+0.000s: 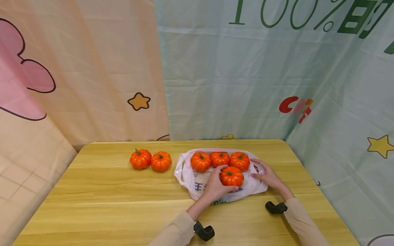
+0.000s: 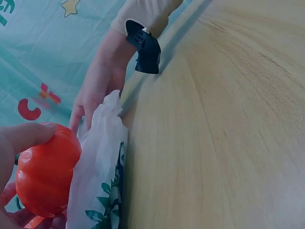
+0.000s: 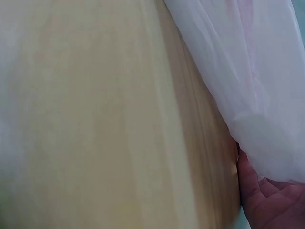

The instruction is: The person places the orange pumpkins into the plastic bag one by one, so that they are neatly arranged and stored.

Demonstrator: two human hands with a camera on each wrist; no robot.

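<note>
In the head view, a white plastic bag (image 1: 187,182) with printed lettering lies on the table. Three orange toy pumpkins (image 1: 200,162) sit in a row on its far part. My left hand (image 1: 214,186) grips another pumpkin (image 1: 232,176) over the bag's near part, thumb on the near side. That pumpkin (image 2: 47,171) fills much of the hand in the left wrist view. At the bag's right end, my right hand (image 1: 271,176) holds the edge near a handle opening. Bag plastic (image 3: 271,138) partly hides the right fingers (image 3: 249,183) in the right wrist view.
Two more pumpkins (image 1: 161,161) stand side by side on the wooden table (image 1: 101,208), left of the bag. Printed curtains (image 1: 221,85) hang behind and beside the table. A black device (image 1: 204,231) is strapped at each wrist.
</note>
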